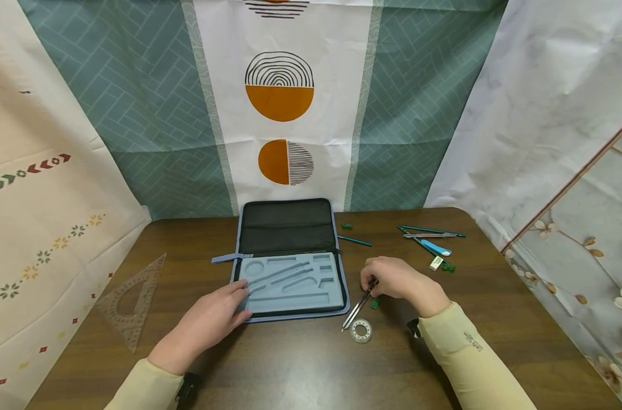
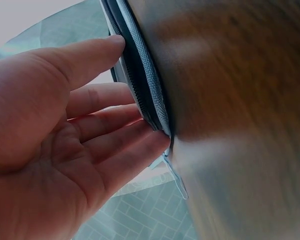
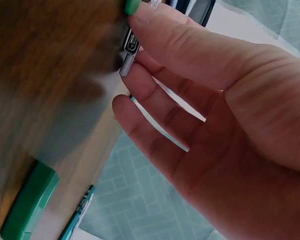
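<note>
An unfolded zip case (image 1: 285, 228) holds a pale blue tray (image 1: 290, 306) with shaped recesses. My left hand (image 1: 216, 310) rests at the case's left edge, fingers over the tray's side. In the left wrist view, its thumb touches the zipped rim (image 2: 150, 85) and the other fingers extend loosely. Right of the case, my right hand (image 1: 395, 279) pinches a silver drawing compass (image 1: 357, 310) near its top, legs slanting toward the case. The right wrist view shows the compass's ridged handle (image 3: 127, 62) by the thumb and index finger. A clear ring-shaped piece (image 1: 361, 337) lies by the compass's tips.
A small green piece (image 1: 375, 303) lies beneath my right hand. Teal pencils (image 1: 446, 232), a blue-handled tool (image 1: 436, 247), a white eraser (image 1: 436, 262) and another green piece (image 1: 447, 266) lie farther right. Behind the case's right edge is a teal pencil (image 1: 355, 241). A clear set square (image 1: 129, 329) lies left.
</note>
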Action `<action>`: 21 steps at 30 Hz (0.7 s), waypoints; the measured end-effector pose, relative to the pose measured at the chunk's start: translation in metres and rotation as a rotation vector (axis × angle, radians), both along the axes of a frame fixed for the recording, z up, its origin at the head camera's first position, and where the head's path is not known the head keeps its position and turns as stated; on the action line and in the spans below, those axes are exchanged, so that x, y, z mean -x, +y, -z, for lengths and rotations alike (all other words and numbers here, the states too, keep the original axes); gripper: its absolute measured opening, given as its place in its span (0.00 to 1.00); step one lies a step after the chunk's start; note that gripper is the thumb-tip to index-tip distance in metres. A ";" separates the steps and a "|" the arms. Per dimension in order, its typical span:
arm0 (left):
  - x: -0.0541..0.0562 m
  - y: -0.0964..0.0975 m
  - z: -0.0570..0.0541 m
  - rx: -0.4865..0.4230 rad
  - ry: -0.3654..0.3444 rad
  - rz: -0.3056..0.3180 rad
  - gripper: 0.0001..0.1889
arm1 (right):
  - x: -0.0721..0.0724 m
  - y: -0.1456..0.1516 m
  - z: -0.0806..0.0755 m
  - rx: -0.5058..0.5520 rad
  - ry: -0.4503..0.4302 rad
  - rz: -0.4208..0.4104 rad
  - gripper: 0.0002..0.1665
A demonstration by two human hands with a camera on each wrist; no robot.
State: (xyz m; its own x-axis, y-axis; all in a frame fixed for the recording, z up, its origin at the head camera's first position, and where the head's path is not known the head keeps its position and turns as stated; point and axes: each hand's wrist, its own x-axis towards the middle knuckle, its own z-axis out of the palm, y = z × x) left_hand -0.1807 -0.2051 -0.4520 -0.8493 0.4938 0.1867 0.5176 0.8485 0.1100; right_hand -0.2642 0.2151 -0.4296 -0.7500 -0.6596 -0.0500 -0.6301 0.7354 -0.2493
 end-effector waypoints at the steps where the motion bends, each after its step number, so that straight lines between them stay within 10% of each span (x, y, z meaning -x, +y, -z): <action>1: 0.000 0.000 0.000 0.000 -0.001 -0.001 0.24 | 0.001 0.001 0.000 -0.003 0.000 -0.002 0.19; 21: 0.001 -0.001 0.000 -0.008 -0.034 -0.011 0.24 | 0.000 0.009 -0.003 0.015 -0.074 -0.036 0.19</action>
State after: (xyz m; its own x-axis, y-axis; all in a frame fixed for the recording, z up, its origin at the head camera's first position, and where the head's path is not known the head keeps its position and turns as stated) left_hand -0.1817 -0.2057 -0.4518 -0.8607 0.4827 0.1620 0.5038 0.8533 0.1343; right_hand -0.2639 0.2244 -0.4269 -0.7207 -0.6868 -0.0947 -0.6351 0.7088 -0.3071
